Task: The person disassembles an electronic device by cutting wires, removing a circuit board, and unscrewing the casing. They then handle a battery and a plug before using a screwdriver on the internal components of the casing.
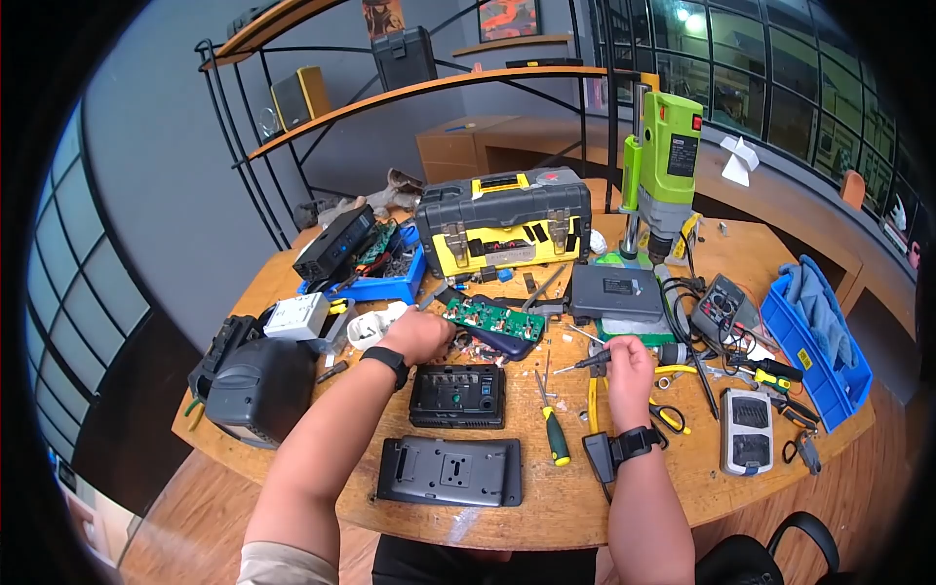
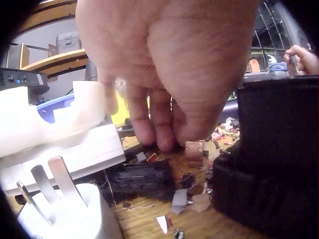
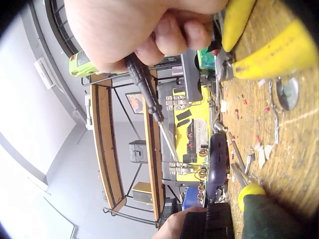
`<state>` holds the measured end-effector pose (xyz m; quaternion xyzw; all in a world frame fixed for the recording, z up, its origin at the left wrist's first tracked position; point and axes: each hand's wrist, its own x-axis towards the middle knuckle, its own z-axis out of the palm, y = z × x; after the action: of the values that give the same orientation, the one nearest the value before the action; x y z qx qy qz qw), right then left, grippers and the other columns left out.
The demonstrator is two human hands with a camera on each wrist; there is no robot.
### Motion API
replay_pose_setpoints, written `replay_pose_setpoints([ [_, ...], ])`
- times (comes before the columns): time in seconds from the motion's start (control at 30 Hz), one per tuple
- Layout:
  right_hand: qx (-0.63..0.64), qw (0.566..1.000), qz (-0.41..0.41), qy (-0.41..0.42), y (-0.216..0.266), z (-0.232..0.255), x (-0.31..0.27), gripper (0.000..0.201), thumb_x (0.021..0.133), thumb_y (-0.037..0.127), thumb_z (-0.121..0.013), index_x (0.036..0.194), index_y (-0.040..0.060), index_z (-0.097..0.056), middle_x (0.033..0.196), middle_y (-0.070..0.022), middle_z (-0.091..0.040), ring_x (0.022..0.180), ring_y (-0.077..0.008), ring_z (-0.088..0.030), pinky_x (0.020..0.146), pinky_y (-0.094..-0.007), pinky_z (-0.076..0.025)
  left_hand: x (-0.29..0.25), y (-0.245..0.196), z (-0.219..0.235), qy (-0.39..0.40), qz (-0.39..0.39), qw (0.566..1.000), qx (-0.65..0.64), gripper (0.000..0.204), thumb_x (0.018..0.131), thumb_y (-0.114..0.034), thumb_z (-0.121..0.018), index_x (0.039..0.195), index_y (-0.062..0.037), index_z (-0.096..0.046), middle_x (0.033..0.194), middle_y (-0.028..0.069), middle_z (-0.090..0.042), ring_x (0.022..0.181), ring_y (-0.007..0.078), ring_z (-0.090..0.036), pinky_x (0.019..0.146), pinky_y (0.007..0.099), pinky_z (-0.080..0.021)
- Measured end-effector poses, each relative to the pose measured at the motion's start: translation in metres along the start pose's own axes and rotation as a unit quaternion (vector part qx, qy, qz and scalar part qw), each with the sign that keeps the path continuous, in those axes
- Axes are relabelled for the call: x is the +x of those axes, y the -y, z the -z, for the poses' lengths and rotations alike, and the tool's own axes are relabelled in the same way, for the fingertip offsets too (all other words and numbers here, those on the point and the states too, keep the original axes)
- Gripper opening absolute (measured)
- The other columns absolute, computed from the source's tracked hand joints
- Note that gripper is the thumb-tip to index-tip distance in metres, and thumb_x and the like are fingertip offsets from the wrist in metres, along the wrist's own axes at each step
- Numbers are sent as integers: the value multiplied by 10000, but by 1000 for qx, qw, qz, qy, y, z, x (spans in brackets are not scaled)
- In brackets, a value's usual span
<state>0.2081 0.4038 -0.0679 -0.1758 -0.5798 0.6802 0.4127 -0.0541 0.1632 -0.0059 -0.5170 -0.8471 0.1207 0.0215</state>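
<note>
My left hand (image 1: 421, 337) reaches down at the left end of a green circuit board (image 1: 487, 317). In the left wrist view its fingers point down to the scraps on the tabletop, close by a small copper-coloured piece (image 2: 195, 150) and a black plastic strip (image 2: 139, 179). The circuit board overlaps a dark blue plastic piece (image 3: 218, 164). My right hand (image 1: 631, 366) grips a slim black-handled tool (image 3: 142, 84) with a thin metal shaft, raised over the table. Nearer me lie an open black housing (image 1: 456, 396) and a black cover plate (image 1: 450, 471).
A green-handled screwdriver (image 1: 556, 437) and yellow-handled pliers (image 1: 593, 405) lie near the right hand. Behind stand a toolbox (image 1: 502, 224) and a green drill press (image 1: 671, 146). A white plug (image 2: 75, 214) is left of the left hand. A blue bin (image 1: 819, 361) stands far right.
</note>
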Motion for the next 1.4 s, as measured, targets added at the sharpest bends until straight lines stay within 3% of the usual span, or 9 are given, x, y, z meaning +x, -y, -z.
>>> replay_pose_setpoints([
  [0.1,2,1000,-7,1,2,0,-1,150,1051,107,-570,950,35,-655,824,52,-575,739,-30,-460,657,-217,-361,2,-1,2,26,16,999,16,140,864,-257,-717,941,-144,-743,941,97,-768,948,298,-733,924,466,-493],
  [0.33,-7,1000,5,-7,-2,0,1,151,1049,103,-570,949,30,-657,821,52,-578,739,-28,-462,659,-218,-362,0,-2,-1,5,13,1000,25,159,862,-264,-715,933,-125,-748,954,112,-770,1018,298,-719,963,491,-475],
  [0.53,-10,1000,-23,-2,0,1,0,151,1043,90,-571,935,28,-657,837,42,-593,760,-36,-475,688,-223,-379,-6,1,7,-78,-8,997,29,181,866,-253,-686,932,-94,-740,971,106,-755,1021,295,-697,945,495,-472],
  [0.6,-7,1000,2,-8,-2,0,1,149,1042,91,-573,937,30,-659,816,52,-580,733,-28,-457,656,-220,-359,-17,-1,20,-165,-31,986,5,167,869,-220,-661,946,-90,-733,957,89,-741,1002,292,-689,916,467,-480],
  [0.7,1,1000,-15,-1,1,1,0,153,1044,94,-570,935,36,-661,799,61,-569,714,-20,-439,634,-218,-340,-35,-4,34,-197,-23,978,-56,162,863,-188,-647,964,-92,-730,942,79,-731,999,292,-685,910,442,-484],
  [0.9,-3,1000,-18,-12,4,-2,0,164,1054,109,-565,940,45,-663,782,65,-559,683,-14,-419,607,-216,-319,-70,-2,42,-181,-35,977,-110,185,862,-173,-629,973,-76,-740,965,88,-735,1007,291,-693,941,443,-483],
  [0.97,-3,1000,-11,-10,0,0,1,164,1055,114,-566,943,47,-664,781,66,-559,677,-14,-419,602,-216,-319,-83,-6,45,-138,-34,978,-152,178,863,-159,-657,982,-52,-735,952,103,-730,993,316,-691,951,452,-495],
  [1.4,-3,1000,-14,-8,6,-2,-1,175,1064,129,-559,944,45,-654,768,79,-521,655,-13,-381,584,-218,-296,-110,-26,43,-118,-92,983,-106,139,864,-164,-689,963,-94,-758,926,73,-716,952,279,-693,901,422,-513],
])
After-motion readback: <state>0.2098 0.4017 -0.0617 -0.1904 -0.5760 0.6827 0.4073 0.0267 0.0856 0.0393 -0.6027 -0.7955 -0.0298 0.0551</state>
